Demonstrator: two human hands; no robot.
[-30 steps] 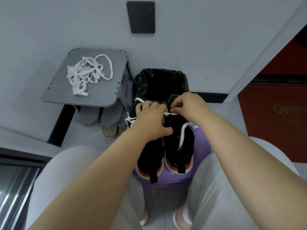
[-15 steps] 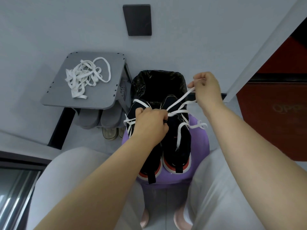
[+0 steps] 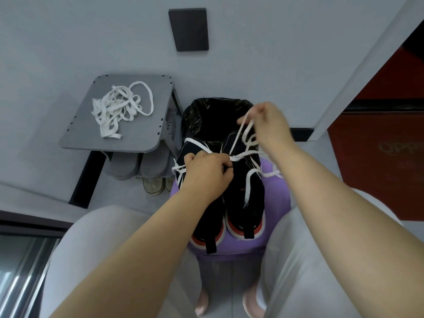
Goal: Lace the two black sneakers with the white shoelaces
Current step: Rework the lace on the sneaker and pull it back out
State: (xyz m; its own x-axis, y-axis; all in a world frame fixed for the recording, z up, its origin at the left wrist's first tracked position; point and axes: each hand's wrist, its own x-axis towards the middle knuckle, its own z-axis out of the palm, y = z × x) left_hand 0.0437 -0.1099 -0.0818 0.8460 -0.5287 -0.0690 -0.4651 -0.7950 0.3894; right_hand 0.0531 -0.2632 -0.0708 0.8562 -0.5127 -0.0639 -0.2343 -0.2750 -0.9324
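Pale grey trousers (image 3: 91,249), 2 pink slippers (image 3: 251,305), bare forearms (image 3: 160,226).

The left hand (image 3: 206,173) sits right over the left sneaker's (image 3: 212,223) eyelets, so no telling how the lace (image 3: 239,131) runs there. Its end is buried inside the right hand (image 3: 268,125). The slippers (image 3: 125,167) are half hidden under the desk (image 3: 137,134), and the red panel's (image 3: 378,175) lettering runs off the right edge.

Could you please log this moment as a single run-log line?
stage: lacing underway | left grip: pinches shoelace over sneakers | right grip: holds shoelace end raised | spare laces: on grey shelf
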